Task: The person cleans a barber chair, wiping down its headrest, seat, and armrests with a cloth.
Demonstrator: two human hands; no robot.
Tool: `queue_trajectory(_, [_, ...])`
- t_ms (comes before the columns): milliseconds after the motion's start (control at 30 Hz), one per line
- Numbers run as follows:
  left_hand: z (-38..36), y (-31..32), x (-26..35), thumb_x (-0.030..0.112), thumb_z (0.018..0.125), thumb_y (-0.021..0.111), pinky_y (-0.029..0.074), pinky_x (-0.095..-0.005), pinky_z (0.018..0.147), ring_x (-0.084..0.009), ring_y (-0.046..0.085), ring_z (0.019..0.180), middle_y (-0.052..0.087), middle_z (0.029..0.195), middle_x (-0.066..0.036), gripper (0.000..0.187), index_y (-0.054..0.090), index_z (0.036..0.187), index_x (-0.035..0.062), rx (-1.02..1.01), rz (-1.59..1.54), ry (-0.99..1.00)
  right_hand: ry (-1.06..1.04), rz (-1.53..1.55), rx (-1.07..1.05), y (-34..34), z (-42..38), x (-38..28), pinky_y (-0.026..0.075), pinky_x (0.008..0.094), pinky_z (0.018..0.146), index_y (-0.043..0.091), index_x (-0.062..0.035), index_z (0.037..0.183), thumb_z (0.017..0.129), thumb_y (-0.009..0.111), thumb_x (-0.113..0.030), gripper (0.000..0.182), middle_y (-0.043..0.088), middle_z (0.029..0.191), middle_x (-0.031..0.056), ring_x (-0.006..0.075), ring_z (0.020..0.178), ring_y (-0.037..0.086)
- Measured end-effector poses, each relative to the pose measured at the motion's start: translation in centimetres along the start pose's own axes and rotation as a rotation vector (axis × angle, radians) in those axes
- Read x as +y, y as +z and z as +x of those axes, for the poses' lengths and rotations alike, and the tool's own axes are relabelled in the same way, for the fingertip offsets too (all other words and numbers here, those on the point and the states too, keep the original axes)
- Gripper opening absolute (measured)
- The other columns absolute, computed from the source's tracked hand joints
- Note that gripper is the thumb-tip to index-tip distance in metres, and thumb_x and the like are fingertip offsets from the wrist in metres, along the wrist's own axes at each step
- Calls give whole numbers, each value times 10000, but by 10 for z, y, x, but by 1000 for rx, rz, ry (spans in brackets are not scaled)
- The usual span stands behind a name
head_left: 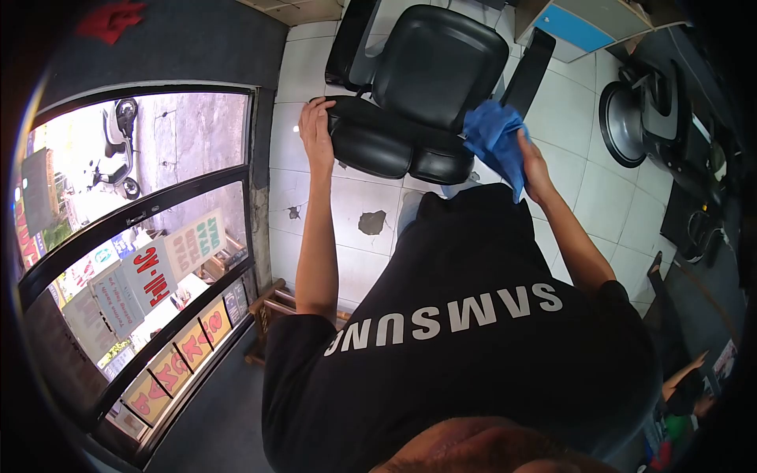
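Observation:
A black padded salon chair (441, 67) stands in front of me, its backrest (371, 148) nearest my body. At the backrest's left edge, my left hand (317, 134) has its fingers curled round the corner. My right hand (536, 167) is closed on a crumpled blue cloth (497, 138). The cloth hangs beside the right end of the backrest, close to the right armrest (530, 75). Part of the cloth's grip is hidden behind its folds.
Glazed window panels (142, 213) with signs line the left, and a scooter (118, 150) is outside. White floor tiles have a broken patch (371, 222). Another chair with a round base (621, 124) is at right. A wooden rack (268, 315) stands behind my left arm. Another person's arm (684, 374) shows lower right.

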State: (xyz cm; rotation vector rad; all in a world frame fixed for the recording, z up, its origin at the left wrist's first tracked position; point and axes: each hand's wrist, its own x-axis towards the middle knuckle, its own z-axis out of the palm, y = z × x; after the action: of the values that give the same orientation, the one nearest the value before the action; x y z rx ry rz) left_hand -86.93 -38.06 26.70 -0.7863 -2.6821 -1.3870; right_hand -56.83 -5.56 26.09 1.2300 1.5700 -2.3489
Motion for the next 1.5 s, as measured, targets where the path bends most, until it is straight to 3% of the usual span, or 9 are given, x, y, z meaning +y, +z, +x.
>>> queue_trajectory(100, [-9,6,6,231,1086,420,281,-434,1183,-334,488,1334,639,1303,-108,356,726,1136,56,43,43,-10,21,84,-53,27,5,-17,472,342,1004,457,-48,1501,1010,437,-724,836,626,1245,90,188,1110,595])
queue_trajectory(267, [-26,15,18,216,1077,426,277,-437,1182,-327,492,1324,637,1303,-102,332,712,1156,66,77,83,-2,-426,-909,-531,125,21,-48,294,395,1217,406,-50,1573,1070,340,-625,766,465,1575,204,344,1438,463])
queue_trajectory(367, [-32,20,30,193,1063,443,284,-429,1174,-318,493,1321,639,1302,-90,304,709,1146,72,87,129,-37,-37,-751,-709,136,87,-41,299,399,1219,438,-83,1563,1066,362,-612,730,463,1576,200,353,1434,463])
queue_trajectory(500, [-22,10,60,272,1003,626,339,-390,1067,-237,529,1196,652,1292,-38,252,734,1134,86,-65,331,-333,16,-1024,-658,118,176,21,341,437,1188,520,-4,1477,1077,335,-569,717,540,1493,246,386,1396,504])
queue_trajectory(700, [-12,33,22,296,1011,660,428,-385,917,-264,558,978,693,883,-60,265,716,1138,71,200,5,-424,117,-1327,-573,66,246,52,355,464,1178,547,39,1429,1077,305,-563,739,544,1477,275,421,1396,498])
queue_trajectory(967, [-16,44,33,272,1045,592,448,-433,934,-303,560,1066,645,1048,-145,341,617,1265,13,343,35,-313,15,-761,-703,223,149,-28,320,438,1184,366,-4,1577,1032,379,-690,876,477,1533,236,356,1440,436])
queue_trajectory(1167, [-19,43,30,257,1092,507,422,-420,982,-286,518,1102,495,1180,-187,442,465,1421,-36,373,115,-276,47,-733,-802,278,179,-26,353,460,1157,485,-28,1517,1032,387,-670,810,490,1526,245,353,1425,464])
queue_trajectory(1367, [-21,42,27,278,1104,453,400,-473,1011,-360,504,1150,446,1246,-238,490,392,1478,-32,414,69,-256,-7,-715,-928,208,129,-65,442,334,864,647,-9,1272,1032,473,-648,704,592,1066,110,170,955,510])
queue_trajectory(1500, [-22,44,24,283,1105,446,393,-496,1022,-381,504,1161,437,1274,-252,492,384,1478,-31,416,104,-243,-555,-816,-866,136,30,-94,393,402,1148,595,-70,1412,1099,420,-496,557,575,1467,172,290,1369,528])
